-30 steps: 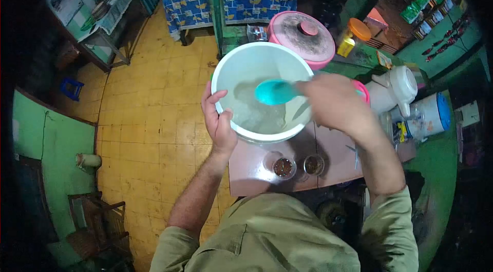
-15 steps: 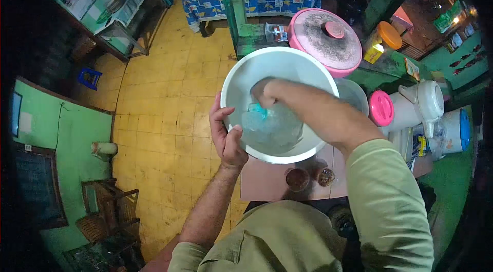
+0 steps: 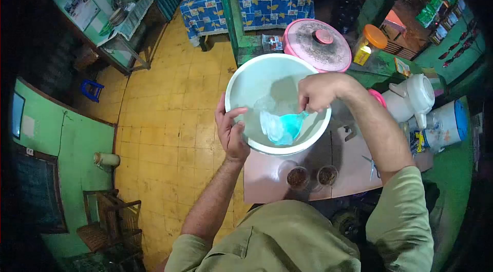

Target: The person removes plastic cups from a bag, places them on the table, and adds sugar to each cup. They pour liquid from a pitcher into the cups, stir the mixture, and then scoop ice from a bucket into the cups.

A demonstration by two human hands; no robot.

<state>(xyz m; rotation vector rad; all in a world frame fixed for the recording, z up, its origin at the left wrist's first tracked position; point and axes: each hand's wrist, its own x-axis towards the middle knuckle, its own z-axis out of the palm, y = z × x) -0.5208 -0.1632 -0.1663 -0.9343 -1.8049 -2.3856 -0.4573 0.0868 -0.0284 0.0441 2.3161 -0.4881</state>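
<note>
My left hand (image 3: 232, 132) grips the left rim of a large white basin (image 3: 269, 69), which is tilted toward me. In my right hand (image 3: 322, 91) is the handle of a turquoise scoop (image 3: 294, 126), inside the basin near its right side. Clear pieces of ice (image 3: 272, 127) lie in and around the scoop. Below the basin, two glasses with dark brown contents, a left glass (image 3: 297, 177) and a right glass (image 3: 327, 175), stand on a pinkish tabletop (image 3: 264, 185).
Behind the basin sits a pink-lidded container (image 3: 308, 41). An orange-lidded jar (image 3: 373, 38), a white thermos jug (image 3: 413, 97) and a blue-lidded white bucket (image 3: 446, 127) stand at the right. A green post (image 3: 229, 15) rises beyond. Yellow tiled floor (image 3: 174, 118) stretches to the left.
My right hand has risen and moved right from deep in the basin, bringing the turquoise scoop with ice into clearer view. The basin sits slightly differently; my left hand still holds its rim.
</note>
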